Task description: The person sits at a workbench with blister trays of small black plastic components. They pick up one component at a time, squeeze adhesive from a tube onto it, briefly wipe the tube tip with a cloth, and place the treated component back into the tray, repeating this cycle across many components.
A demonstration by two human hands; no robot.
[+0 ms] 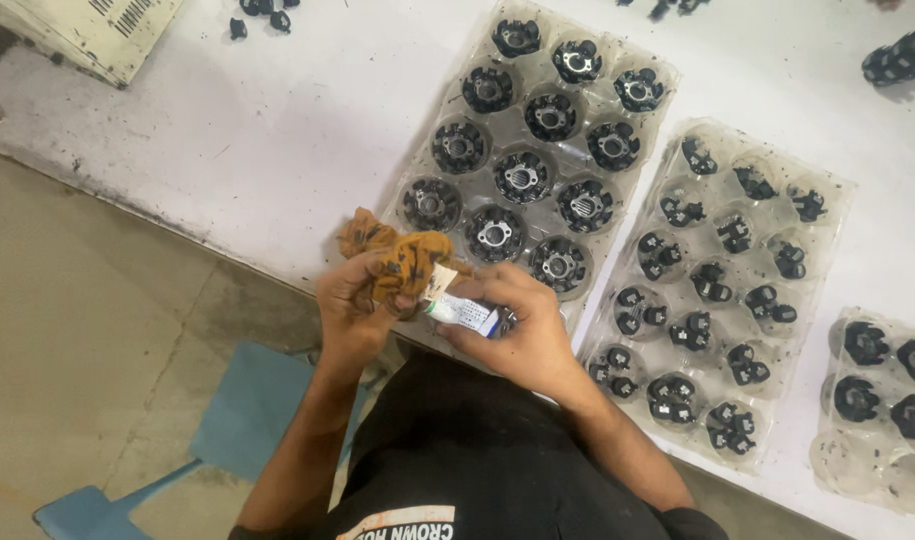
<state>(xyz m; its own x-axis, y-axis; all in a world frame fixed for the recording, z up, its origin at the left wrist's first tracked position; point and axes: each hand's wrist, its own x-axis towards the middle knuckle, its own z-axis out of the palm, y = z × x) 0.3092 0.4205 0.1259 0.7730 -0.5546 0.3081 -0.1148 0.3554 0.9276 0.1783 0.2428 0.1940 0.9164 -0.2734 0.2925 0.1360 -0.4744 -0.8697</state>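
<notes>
Cream carton point(93, 30) at top-left table corner — boxy, black barcode label on upper face. Small white tube point(465, 313) with blue print held in right hand point(523, 330) at table's near edge, tilted. Three clear plastic blister trays — middle point(418, 180), right of it point(838, 200), far right point(828, 460), partly cut off — round pockets holding black parts.

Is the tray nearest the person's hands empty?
No. The clear tray just beyond the left hand and right hand has a round black part in every pocket.
</notes>
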